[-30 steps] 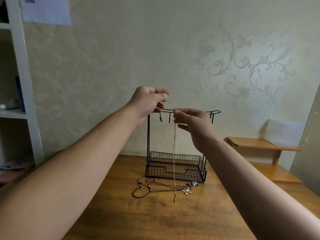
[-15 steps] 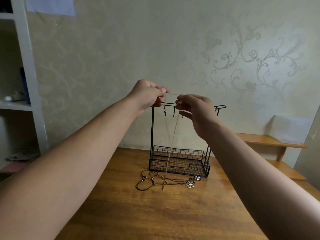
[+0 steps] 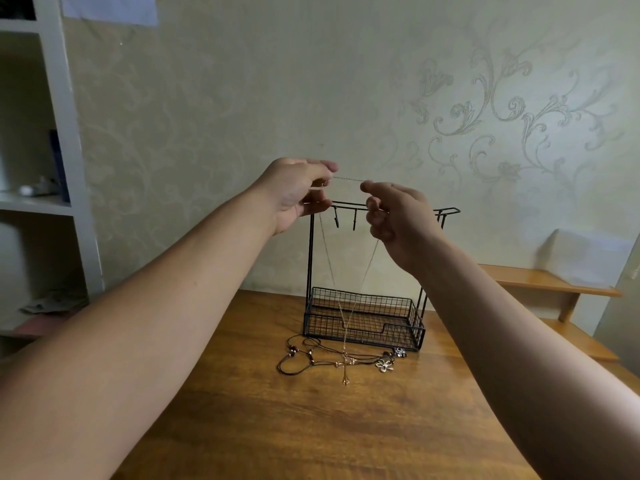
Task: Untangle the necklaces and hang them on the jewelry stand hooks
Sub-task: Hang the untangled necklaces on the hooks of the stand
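Both hands' fingers pinch gold chain (image 3: 348,179) above wooden table (image 3: 311,427); floral wallpaper (image 3: 485,116).

Room surroundings: wooden table, papered wall, shelving on both sides.

Wooden table (image 3: 311,427), brown with a visible grain, fills the lower middle of the view. Wall (image 3: 242,98) behind it, pale with embossed wallpaper; a darker floral scroll pattern (image 3: 502,109) on its right half. Light sheet of paper (image 3: 110,8) fixed high on the wall at upper left, cut off by the frame. White shelf unit (image 3: 65,133) at far left, small blurred items on its shelves. Wooden stepped shelf (image 3: 540,282) at right, against the wall, with a pale blurred sheet (image 3: 588,254) above it.
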